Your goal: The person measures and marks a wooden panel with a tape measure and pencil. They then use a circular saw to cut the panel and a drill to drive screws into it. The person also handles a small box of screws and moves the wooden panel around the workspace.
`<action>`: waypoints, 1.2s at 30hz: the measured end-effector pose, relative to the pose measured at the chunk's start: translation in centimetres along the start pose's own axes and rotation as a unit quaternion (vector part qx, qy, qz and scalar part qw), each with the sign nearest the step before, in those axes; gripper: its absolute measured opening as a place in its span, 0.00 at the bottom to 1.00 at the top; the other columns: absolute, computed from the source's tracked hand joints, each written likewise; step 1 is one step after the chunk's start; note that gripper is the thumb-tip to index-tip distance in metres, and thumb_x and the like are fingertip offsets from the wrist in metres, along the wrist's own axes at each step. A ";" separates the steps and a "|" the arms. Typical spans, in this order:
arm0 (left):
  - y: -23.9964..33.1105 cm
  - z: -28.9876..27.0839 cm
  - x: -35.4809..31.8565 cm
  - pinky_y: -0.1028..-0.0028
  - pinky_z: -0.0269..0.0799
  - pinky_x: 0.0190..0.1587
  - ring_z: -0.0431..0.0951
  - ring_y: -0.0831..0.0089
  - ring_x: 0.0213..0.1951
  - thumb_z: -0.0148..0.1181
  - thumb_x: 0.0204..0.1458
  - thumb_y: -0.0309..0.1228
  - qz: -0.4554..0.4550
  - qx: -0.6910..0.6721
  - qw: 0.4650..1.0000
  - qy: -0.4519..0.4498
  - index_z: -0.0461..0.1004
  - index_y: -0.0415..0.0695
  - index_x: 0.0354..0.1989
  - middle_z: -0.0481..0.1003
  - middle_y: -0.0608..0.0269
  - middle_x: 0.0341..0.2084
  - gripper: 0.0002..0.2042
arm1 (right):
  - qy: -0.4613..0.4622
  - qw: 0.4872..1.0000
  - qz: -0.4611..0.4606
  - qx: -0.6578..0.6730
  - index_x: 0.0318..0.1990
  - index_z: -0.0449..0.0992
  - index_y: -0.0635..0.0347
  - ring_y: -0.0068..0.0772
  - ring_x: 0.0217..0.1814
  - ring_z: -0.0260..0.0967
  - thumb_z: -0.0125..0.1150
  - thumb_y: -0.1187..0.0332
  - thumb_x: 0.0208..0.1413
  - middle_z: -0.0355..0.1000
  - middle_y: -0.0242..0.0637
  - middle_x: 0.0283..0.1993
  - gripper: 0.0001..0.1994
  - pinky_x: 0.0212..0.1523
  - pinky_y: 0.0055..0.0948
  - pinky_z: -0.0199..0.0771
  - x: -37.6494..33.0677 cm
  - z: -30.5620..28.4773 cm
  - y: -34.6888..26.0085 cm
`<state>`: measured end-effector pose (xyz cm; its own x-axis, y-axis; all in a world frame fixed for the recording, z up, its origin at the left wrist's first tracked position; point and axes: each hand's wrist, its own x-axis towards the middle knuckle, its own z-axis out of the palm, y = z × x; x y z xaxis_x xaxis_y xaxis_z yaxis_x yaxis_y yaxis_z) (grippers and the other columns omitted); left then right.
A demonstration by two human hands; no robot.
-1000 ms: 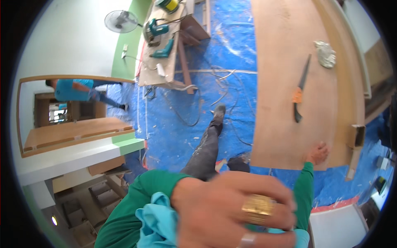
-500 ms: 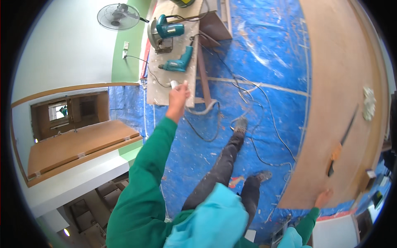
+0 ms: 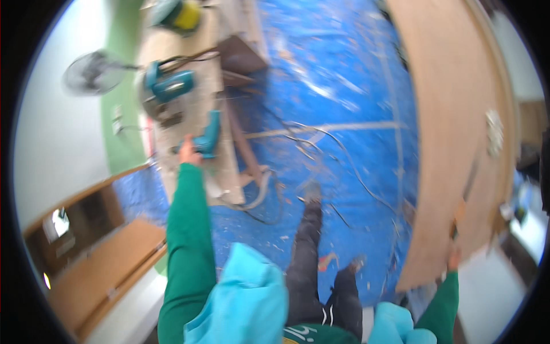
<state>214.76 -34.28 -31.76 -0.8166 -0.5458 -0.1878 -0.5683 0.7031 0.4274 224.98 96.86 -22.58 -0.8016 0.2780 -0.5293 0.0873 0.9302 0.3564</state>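
On the work surface at the left, my left hand [image 3: 189,152] is at the front end of a teal power drill [image 3: 209,136], covering its chuck. Motion blur smears the fingers, so their grip is unclear. A teal circular saw [image 3: 172,87] lies just beyond the drill. Close to my left wrist is a small white object [image 3: 212,184], too blurred to identify. Far to the right, my right hand [image 3: 454,259] is at the near edge of a large wooden panel [image 3: 438,143], its fingers blurred. A handsaw with an orange handle [image 3: 459,212] lies on that panel near this hand.
Blue sheeting [image 3: 338,166] covers the floor, with cables [image 3: 355,163] trailing across it. A pale hose [image 3: 263,189] curves beside the work surface. A green-and-yellow container [image 3: 184,17] stands at its far end. A fan [image 3: 94,73] is at the left wall. White gloves [image 3: 494,133] lie on the panel.
My left hand has moved forward from the white object to the drill's front end. My right hand is now nearer the handsaw handle. The whole view has shifted and blurred.
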 end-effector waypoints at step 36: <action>85.8 15.5 -70.0 0.58 0.82 0.41 0.86 0.54 0.40 0.79 0.46 0.39 0.317 0.188 0.779 -0.507 0.66 0.33 0.50 0.79 0.44 0.37 0.32 | 0.242 0.779 0.091 0.571 0.62 0.77 0.54 0.46 0.68 0.66 0.63 0.71 0.56 0.68 0.40 0.64 0.24 0.62 0.47 0.71 -9.3 -3.1 -3.2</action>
<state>221.58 71.36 4.36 -0.4966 0.4726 -0.7280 0.1480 0.8726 0.4655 230.29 90.59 -16.37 -0.8197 0.5642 -0.0987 0.4733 0.5702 -0.6714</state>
